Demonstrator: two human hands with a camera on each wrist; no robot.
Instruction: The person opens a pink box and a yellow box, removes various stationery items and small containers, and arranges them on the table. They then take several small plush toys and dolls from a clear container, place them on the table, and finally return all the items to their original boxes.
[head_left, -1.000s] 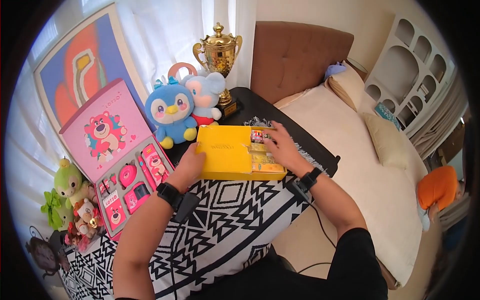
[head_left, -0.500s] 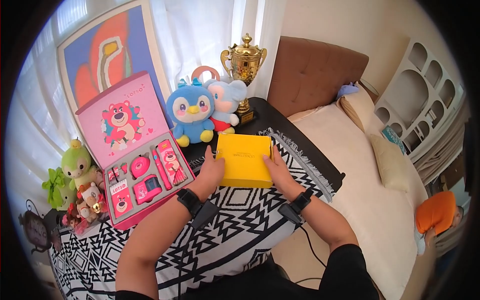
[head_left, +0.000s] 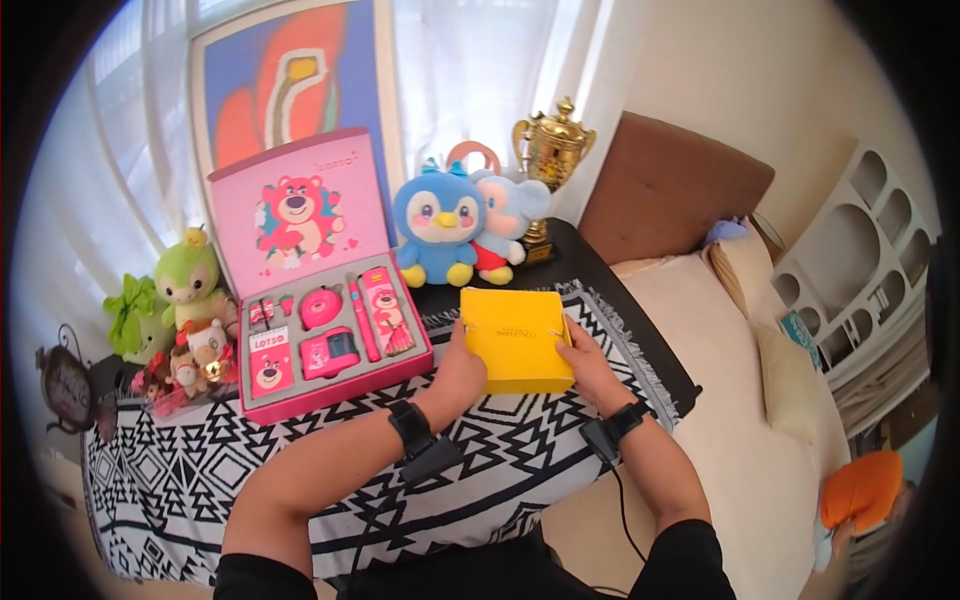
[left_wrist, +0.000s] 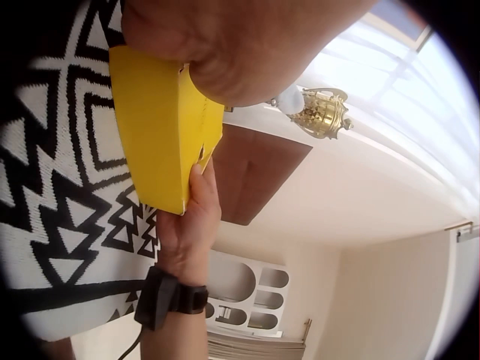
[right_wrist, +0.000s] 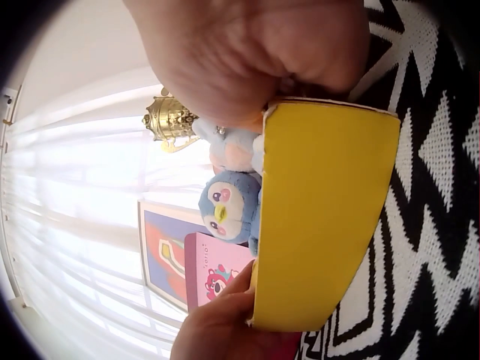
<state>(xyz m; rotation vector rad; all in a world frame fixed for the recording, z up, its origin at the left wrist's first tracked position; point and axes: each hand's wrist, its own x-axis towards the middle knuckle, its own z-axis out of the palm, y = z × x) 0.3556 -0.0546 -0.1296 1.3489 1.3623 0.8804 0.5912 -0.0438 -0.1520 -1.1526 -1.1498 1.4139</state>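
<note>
Yellow box [head_left: 518,345]: over the patterned cloth [head_left: 510,465]; partly uncovered a second ago, closed now.
Left hand [head_left: 458,370]: gripping its left side.
Right hand [head_left: 593,376]: gripping its right side.

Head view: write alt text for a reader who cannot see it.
A person's left hand and right hand hold a yellow box over a black-and-white patterned cloth. An open pink box sits to the left; a blue penguin plush and a gold trophy stand behind, with a bed to the right.
</note>
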